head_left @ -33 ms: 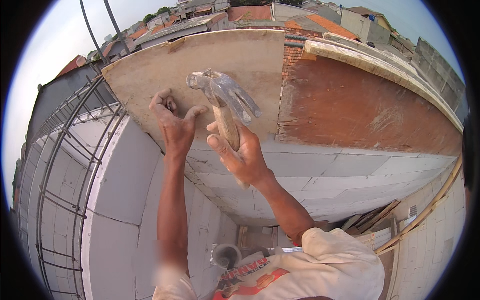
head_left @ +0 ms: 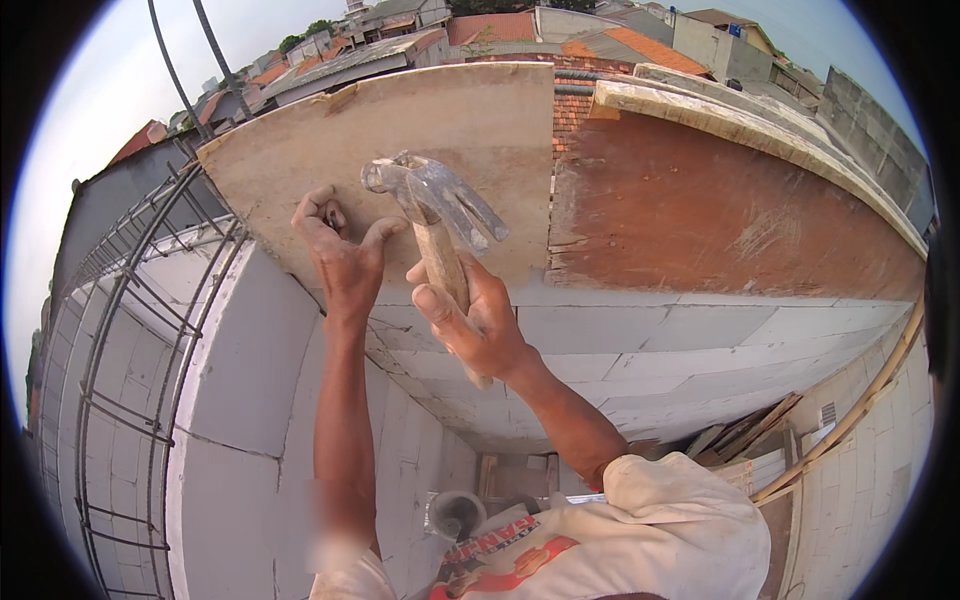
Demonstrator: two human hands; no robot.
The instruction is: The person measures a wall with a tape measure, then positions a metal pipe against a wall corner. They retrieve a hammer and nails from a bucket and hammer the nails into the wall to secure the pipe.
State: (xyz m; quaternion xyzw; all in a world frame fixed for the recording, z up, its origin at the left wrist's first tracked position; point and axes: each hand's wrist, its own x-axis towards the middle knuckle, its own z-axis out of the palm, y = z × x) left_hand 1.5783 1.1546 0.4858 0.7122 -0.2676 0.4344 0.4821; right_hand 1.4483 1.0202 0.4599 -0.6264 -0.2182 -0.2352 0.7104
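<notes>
My right hand (head_left: 478, 318) is wrapped round the wooden handle of a claw hammer (head_left: 437, 200). The hammer's worn grey metal head is raised, its claw pointing right and its round face toward my left hand. My left hand (head_left: 345, 250) is up at a tan plywood board (head_left: 460, 110), fingers curled and thumb spread well apart from them. I make out nothing held in it, though the inside of the curled fingers is partly hidden. The board stands upright along the top of a light grey block wall (head_left: 590, 330).
A red-brown panel (head_left: 720, 200) adjoins the board on the right, with a timber (head_left: 750, 125) along its top. At left, a steel rebar cage (head_left: 130, 280) stands beside a block wall (head_left: 230, 370). A bucket (head_left: 457, 515) and scrap planks (head_left: 750, 430) lie below.
The hammer sits slightly lower against the board. The whole view has shifted a little; my left hand keeps its place and pose at the board.
</notes>
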